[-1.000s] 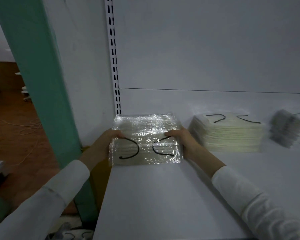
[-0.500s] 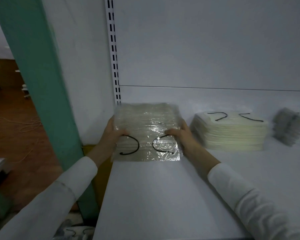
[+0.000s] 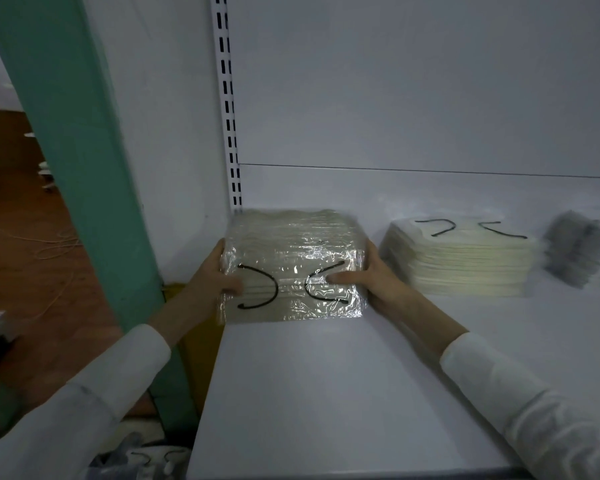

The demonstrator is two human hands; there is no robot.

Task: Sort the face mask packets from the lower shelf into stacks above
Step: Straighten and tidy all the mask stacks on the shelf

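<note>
While it is gripped from both sides, the clear-wrapped face mask packet (image 3: 293, 268) is seen at the left end of the white upper shelf (image 3: 326, 393), its near edge down on the shelf surface, just in front of the slotted upright (image 3: 230, 116). The left hand (image 3: 215, 275) is clamped on the packet's left edge, thumb laid on top. The right hand (image 3: 371, 278) is clamped on the right edge, its thumb stretched across the film. Two black ear loops are shown through the wrap as facing curves. Whether anything is printed on the film cannot be told, since it is covered in glare. Just beside the right hand, apart from the packet, a stack of cream masks (image 3: 465, 268) is set, with two black loops lying on top. Further right, a grey pile (image 3: 575, 251) is blurred. A green post (image 3: 84, 150) is seen at the left, and more masks (image 3: 149, 459) are glimpsed below the shelf edge.
</note>
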